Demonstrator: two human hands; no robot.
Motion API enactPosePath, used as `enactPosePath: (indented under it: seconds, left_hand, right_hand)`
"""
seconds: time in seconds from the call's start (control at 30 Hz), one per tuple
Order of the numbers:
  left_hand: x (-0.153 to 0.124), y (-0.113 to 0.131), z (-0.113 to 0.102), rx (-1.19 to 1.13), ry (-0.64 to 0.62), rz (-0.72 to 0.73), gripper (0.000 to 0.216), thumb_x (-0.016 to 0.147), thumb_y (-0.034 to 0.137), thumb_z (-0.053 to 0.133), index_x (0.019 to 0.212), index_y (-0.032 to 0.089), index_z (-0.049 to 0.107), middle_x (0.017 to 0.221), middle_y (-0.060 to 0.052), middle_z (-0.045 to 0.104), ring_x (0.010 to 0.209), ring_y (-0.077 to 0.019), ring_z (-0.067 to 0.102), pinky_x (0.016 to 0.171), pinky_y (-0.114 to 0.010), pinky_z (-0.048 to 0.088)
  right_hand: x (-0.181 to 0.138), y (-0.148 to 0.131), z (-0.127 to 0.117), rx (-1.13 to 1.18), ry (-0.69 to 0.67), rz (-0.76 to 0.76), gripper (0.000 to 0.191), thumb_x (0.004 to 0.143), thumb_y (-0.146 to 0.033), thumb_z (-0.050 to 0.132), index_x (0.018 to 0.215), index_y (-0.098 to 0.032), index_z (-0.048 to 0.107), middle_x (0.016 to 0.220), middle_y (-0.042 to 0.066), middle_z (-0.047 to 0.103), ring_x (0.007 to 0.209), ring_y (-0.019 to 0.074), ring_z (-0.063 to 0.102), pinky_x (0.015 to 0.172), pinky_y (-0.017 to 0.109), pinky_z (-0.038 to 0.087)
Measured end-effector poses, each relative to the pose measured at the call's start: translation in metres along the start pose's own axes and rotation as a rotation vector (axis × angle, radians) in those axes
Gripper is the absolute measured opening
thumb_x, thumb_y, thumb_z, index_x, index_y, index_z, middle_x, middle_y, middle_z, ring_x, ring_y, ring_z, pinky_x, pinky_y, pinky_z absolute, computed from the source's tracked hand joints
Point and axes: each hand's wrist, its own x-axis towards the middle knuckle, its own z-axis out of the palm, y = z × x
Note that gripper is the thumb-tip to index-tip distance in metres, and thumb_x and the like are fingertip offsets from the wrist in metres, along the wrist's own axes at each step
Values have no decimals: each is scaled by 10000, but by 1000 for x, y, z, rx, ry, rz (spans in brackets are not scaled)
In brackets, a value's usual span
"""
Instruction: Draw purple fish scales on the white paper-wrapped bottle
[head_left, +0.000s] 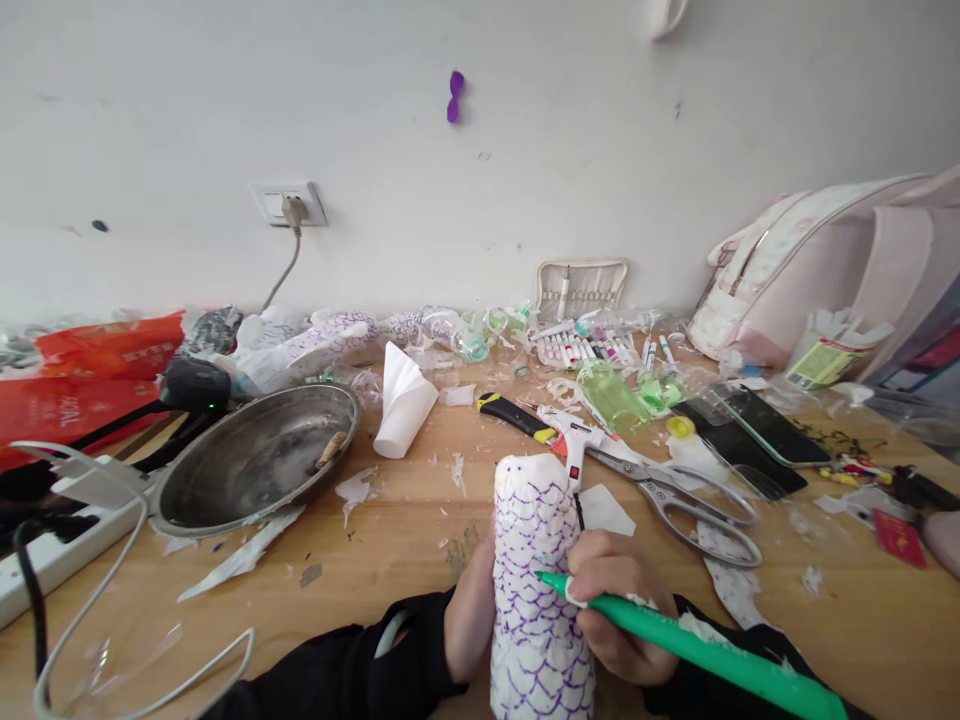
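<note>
A white bottle-shaped object [536, 560] covered with purple scale lines stands at the bottom centre. My left hand [471, 610] wraps round its left side from behind, closed on it. My right hand [619, 600] grips a green marker [690, 645] whose tip touches the object's right side among the scales. Both sleeves are black.
A metal pan [255, 460] lies to the left beside a white power strip [60, 540] and cables. Scissors [675, 495], a glue gun [574, 445], a marker set [581, 350], a paper cone [401, 400], a phone [757, 425] and paper scraps crowd the wooden table [390, 560]. A pink bag [817, 260] stands back right.
</note>
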Motion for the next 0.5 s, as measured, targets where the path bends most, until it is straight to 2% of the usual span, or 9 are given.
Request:
enactPosePath:
  seconds: [0.17,0.33,0.43,0.5]
  left_hand:
    - [-1,0,-2,27,53,-13,98,711,223,594,723,180,680,720,7,666,1003,-212,547,993,-308,338]
    - [0,2,5,41,-70,-36,152,671,342,651,627,197,663,661,33,653,985,-190,559,968,-265,369]
    - [0,3,5,29,-110,-35,144,656,362,672,656,218,679,665,40,664,946,-173,572,945,-234,392]
    - [0,2,3,21,-75,-15,110,668,330,666,674,222,687,676,40,670,938,-170,576,929,-222,400]
  right_hand:
    - [0,1,5,-91,30,-31,185,822,-169,456,964,-268,521,631,11,520,529,166,518,460,297,417]
    - [3,0,8,-38,204,-61,120,874,-214,406,867,-228,525,562,18,471,502,177,508,388,302,406]
    - [5,0,6,-45,145,-89,122,884,-229,397,899,-228,517,576,14,473,492,166,494,383,294,408]
    - [6,-1,6,-76,62,-132,123,875,-206,401,924,-228,512,584,6,474,484,154,481,389,286,402]
